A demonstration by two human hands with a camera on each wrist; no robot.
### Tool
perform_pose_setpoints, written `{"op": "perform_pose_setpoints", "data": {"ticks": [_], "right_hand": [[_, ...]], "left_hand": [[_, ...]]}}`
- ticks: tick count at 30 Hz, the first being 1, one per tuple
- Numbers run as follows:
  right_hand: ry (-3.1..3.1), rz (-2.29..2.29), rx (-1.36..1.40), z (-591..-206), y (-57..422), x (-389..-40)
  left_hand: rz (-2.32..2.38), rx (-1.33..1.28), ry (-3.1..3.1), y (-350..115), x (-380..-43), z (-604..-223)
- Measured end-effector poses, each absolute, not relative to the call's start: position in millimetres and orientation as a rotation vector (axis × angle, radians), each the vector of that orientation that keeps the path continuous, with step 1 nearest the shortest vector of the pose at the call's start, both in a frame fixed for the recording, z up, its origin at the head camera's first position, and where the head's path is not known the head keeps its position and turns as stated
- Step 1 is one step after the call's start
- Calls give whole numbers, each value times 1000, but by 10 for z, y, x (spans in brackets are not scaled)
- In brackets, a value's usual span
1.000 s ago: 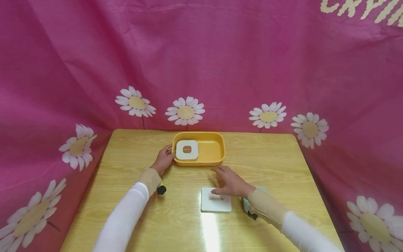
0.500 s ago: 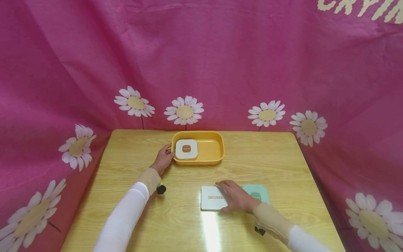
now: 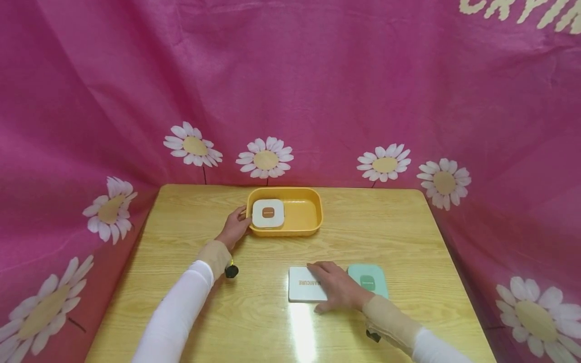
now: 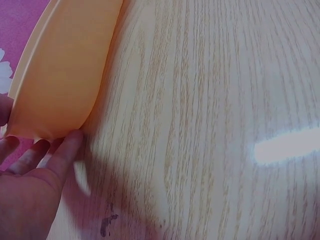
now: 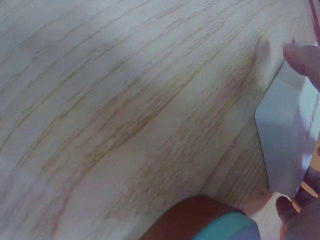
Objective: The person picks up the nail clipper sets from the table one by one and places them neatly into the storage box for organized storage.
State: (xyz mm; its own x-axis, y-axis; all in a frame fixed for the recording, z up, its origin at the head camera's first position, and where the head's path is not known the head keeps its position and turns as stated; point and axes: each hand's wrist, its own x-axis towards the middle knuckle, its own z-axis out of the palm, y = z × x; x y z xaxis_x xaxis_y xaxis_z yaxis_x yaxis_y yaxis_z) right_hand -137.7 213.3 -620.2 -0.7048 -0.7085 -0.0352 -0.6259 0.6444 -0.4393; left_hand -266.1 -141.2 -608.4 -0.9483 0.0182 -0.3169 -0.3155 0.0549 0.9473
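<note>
An open yellow storage box [image 3: 304,233] stands at the far side of the table, a white square case with a brown label [image 3: 260,223] in its left end. My left hand [image 3: 233,228] grips the box's left end, its fingers [image 4: 70,147] against the outer wall. Flat on the table lies a white case lettered MANICURE [image 3: 299,290]. Over that case's right part my right hand [image 3: 338,287] is spread, fingers toward the far edge and thumb toward the near edge. In the right wrist view the thumb [image 5: 305,62] overlaps one corner of the case.
A mint green case [image 3: 379,276] lies right beside the right wrist, partly covered by the forearm. The wooden table [image 3: 218,322] runs back to a pink cloth [image 3: 317,91] printed with daisies.
My right hand has drawn back from near the yellow box and come right, over the MANICURE case. The mint green case has come into sight. My left hand stays on the box.
</note>
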Motion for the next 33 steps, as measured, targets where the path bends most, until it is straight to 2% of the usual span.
{"op": "perform_pose_setpoints", "data": {"ticks": [33], "right_hand": [[2706,-618,-1142,-6255,2033,-1415]], "left_hand": [[1968,-320,2086,-1404,-2643,-6093]]}}
